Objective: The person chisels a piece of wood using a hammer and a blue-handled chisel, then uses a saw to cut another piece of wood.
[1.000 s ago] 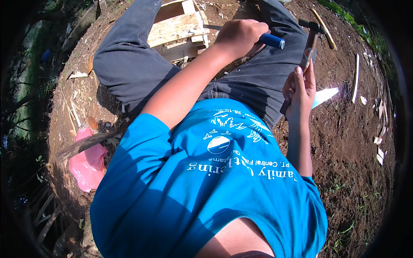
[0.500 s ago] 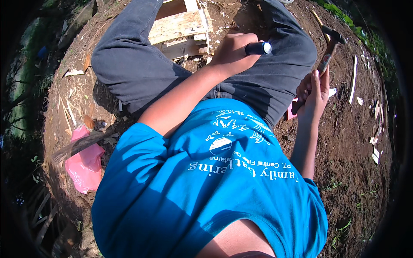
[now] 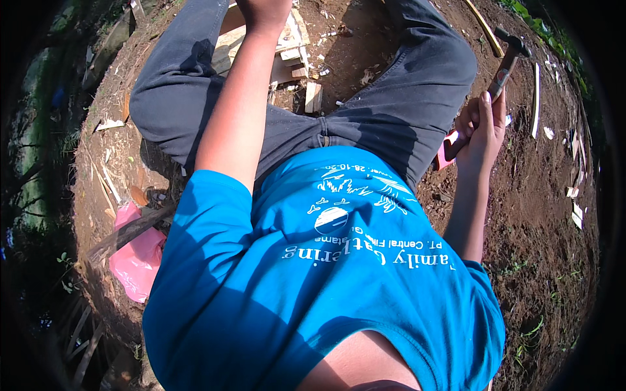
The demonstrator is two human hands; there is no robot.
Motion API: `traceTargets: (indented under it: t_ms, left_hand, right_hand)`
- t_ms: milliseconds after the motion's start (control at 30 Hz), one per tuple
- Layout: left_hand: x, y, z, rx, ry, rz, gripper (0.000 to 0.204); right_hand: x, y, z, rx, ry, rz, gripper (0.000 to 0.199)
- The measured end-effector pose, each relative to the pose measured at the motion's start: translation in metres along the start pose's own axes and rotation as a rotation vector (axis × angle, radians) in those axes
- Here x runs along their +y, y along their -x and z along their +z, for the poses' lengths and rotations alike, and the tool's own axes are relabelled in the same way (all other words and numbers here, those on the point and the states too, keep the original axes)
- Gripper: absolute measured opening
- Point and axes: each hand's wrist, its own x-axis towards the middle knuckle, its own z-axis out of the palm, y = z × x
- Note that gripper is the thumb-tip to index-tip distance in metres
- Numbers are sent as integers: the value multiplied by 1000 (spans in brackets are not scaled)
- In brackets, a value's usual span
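While the right hand (image 3: 482, 127) grips a hammer (image 3: 505, 67), the left hand (image 3: 264, 13) reaches toward a wooden box (image 3: 293, 39)

As I watch, taking twelve as straight ahead of the seated person (image 3: 365, 274), the two hands are well apart. The right, between two and three o'clock, is wrapped round the hammer, whose dark head (image 3: 514, 42) points up toward two. The left is out between eleven and twelve, cut off by the upper edge, so I cannot tell what it holds or whether it touches the box. That box sits just short of twelve, partly behind the left forearm (image 3: 238, 104); a small wood block (image 3: 313, 98) lies on its near side. At eight, a dark stick (image 3: 130, 234) crosses pink plastic (image 3: 135, 267).
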Motion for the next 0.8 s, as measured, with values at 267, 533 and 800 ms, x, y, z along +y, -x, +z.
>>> traceTargets:
  t_ms: [267,533,800]
  left_hand:
    - [-35,-15,-10,-32,65,-19,24]
    - [-24,-22,-10,-77,215,-21,17]
    - [-4,-23,5,-215,264,-170,29]
  right_hand:
    - [5,-5,-4,19,22,-8,36]
    - [13,-8,-10,-14,-51,-18,38]
    - [16,-9,-4,-59,-60,-29,51]
